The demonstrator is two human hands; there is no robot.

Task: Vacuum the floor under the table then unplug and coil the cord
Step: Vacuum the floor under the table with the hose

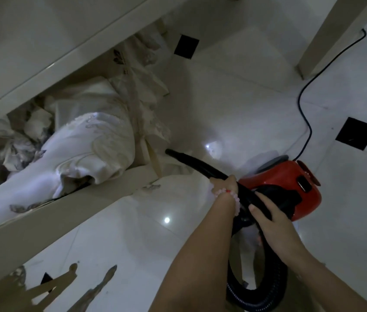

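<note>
Nozzle points up and left toward the box, tip just short of it. Left hand wraps it further forward; right hand closes round it behind, beside the vacuum. Cord trails away rightward.

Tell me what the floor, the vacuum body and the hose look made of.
Floor: glossy white tile, likely ceramic or stone, with light spots and black inset squares.
Vacuum body: smooth red plastic, by its moulded sheen.
Hose: black ribbed flexible plastic, probably.
</note>
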